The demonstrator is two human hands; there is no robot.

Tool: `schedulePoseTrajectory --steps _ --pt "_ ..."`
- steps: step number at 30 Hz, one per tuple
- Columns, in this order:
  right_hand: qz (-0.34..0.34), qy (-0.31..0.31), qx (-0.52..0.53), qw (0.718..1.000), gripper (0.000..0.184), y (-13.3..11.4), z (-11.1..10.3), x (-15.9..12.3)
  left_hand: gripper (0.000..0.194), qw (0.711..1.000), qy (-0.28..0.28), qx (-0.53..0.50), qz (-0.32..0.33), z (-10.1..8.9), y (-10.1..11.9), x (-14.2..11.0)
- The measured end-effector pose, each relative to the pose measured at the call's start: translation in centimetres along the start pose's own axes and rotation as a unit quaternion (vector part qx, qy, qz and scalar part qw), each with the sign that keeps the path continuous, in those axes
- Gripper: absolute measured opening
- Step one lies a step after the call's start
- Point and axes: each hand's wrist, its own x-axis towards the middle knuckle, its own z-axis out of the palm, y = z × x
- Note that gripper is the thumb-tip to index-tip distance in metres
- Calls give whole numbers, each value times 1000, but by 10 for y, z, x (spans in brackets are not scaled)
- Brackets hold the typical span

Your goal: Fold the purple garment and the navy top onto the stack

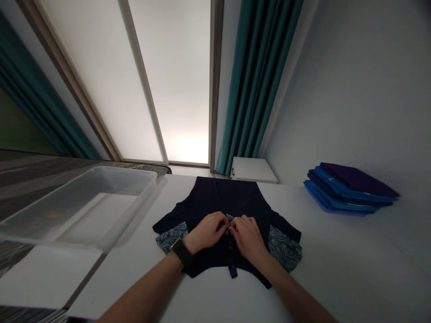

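A dark navy garment (229, 193) with blue-grey paisley panels at both sides lies spread on the white table. My left hand (210, 229), with a dark watch (182, 252) on its wrist, is closed in a pinch at the middle of the garment. Facing it, my right hand (247, 235) pinches the same spot, the fingertips of both almost meeting. Between them shows a small bit of patterned fabric (229, 218); its exact shape is hidden by my fingers. A short dark blue tab (232, 271) hangs at the garment's near edge.
A translucent plastic bin (131, 220) stands on the left, across a gap in the table. On the right is a stack of folded blue and purple cloths (350, 188). Behind the white table (336, 269) are a white cabinet (254, 170) and teal curtains (259, 80).
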Motion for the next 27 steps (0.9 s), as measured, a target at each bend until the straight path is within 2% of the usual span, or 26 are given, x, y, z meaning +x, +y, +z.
schedulePoseTrajectory --steps 7,16,22,27 --pt "13 2 10 1000 12 8 -1 2 11 999 -10 -14 33 -1 -4 0" --pt "-32 -1 2 999 19 9 -1 1 16 999 22 -25 13 5 -2 1" --pt "-70 15 -50 996 19 9 0 1 12 994 49 -77 -64 7 -1 3" --pt "-98 39 -67 992 20 9 0 1 12 983 50 -128 -121 8 2 2"
